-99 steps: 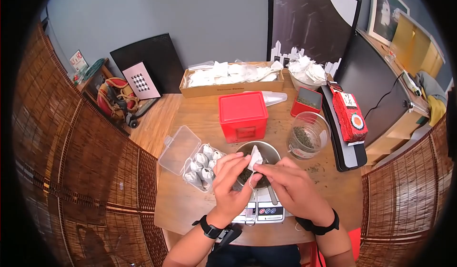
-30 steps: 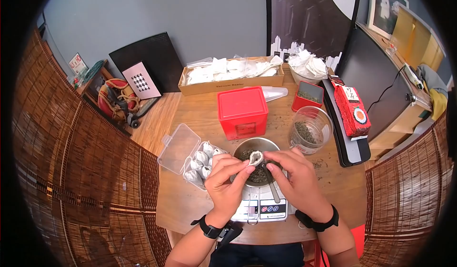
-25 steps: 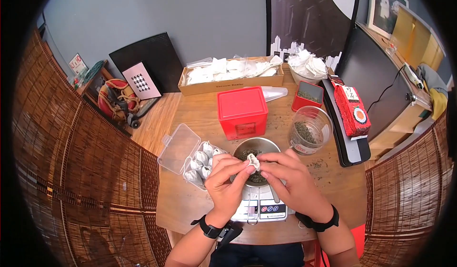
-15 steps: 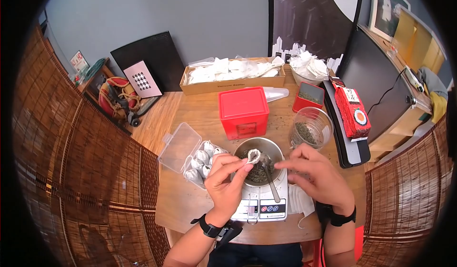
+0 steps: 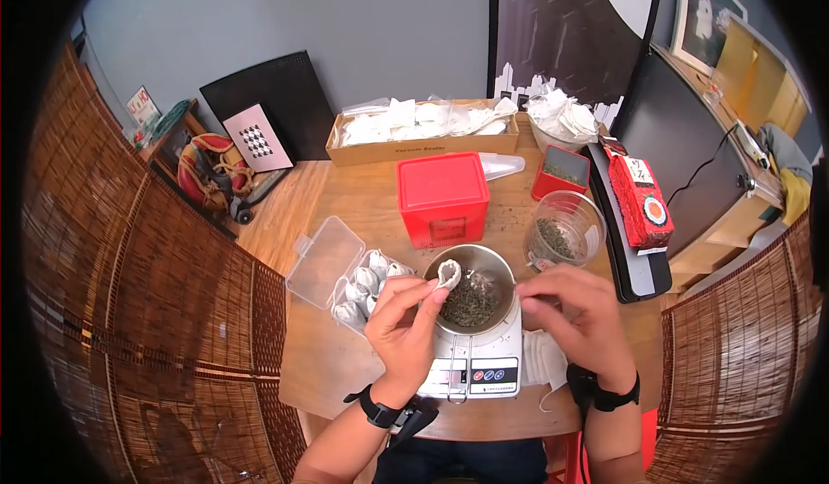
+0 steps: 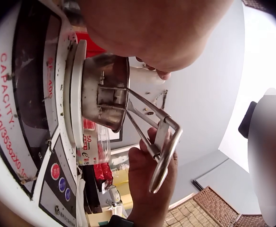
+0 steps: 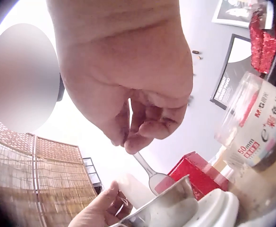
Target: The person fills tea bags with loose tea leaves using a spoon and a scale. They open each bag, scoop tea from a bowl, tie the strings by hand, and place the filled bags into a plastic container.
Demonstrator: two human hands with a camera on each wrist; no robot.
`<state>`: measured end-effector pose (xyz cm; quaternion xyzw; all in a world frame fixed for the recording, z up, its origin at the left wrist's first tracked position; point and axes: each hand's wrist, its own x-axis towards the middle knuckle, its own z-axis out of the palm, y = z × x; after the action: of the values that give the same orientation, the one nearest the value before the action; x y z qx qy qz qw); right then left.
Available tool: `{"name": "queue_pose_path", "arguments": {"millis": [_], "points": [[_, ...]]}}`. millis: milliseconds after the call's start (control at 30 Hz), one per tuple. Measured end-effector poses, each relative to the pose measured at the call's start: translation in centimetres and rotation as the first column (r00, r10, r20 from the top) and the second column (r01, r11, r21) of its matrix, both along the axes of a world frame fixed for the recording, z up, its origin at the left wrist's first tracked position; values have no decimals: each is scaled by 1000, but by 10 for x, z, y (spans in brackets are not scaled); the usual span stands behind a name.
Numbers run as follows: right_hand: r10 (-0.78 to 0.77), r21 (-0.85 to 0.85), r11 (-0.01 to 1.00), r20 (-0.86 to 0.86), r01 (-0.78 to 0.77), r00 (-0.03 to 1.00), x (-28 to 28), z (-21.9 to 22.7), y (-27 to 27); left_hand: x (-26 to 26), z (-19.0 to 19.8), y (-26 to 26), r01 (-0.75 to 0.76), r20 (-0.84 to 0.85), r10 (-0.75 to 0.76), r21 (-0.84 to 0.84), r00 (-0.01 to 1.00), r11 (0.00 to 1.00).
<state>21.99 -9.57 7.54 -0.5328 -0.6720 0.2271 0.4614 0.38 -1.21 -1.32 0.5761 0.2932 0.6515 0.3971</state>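
My left hand (image 5: 406, 322) pinches a small white drawstring-type bag (image 5: 448, 274), its mouth open, over the left part of a metal pot. Dried leaves (image 5: 471, 304) fill the bottom of that pot (image 5: 508, 311), which stands on a white kitchen scale (image 5: 440, 389). At the pot's right rim, my right hand (image 5: 577, 307) pinches the handle end of a metal spoon (image 7: 158, 182); in the right wrist view its bowl is over the pot. The pot's wire handle (image 6: 161, 151) points toward me.
Left of the pot, an open clear box (image 5: 324, 255) holds several filled bags. Behind stand a red tin (image 5: 442, 199) and a carton (image 5: 423, 151) of white bags. To the right are a clear jar (image 5: 566, 225), an open red tin (image 5: 561, 173) and white bags (image 5: 546, 359).
My right hand has left the bag, moved right and picked up the spoon from the pot. My left hand still holds the bag, now slightly further left and away from me.
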Motion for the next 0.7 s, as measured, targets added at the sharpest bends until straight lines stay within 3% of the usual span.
{"name": "queue_pose_path", "arguments": {"millis": [67, 200, 300, 533, 633, 700], "points": [[-104, 80, 991, -92, 111, 990, 3, -1, -5, 0, 0, 0, -4, -1, 4, -10, 1000, 1000], [-20, -7, 1000, -258, 19, 966, 10, -18, -12, 0, 1, 0, 4, -9, -4, 1, 1000, 1000], [-15, -103, 995, -210, -7, 978, 8, -19, -10, -1, 1, -1, 15, -21, -15, -12, 1000, 1000], [-136, -35, 991, -222, 131, 966, -2, -30, -3, 0, -1, -2, -2, 35, 3, -32, 999, 999], [-119, -28, 993, -311, 116, 943, -6, -30, -5, 1, -2, -2, -22, 35, 22, -12, 999, 1000], [-36, -112, 994, -368, -6, 929, -9, -32, -4, 1, -2, -2, -20, 37, 20, -10, 999, 1000]]}}
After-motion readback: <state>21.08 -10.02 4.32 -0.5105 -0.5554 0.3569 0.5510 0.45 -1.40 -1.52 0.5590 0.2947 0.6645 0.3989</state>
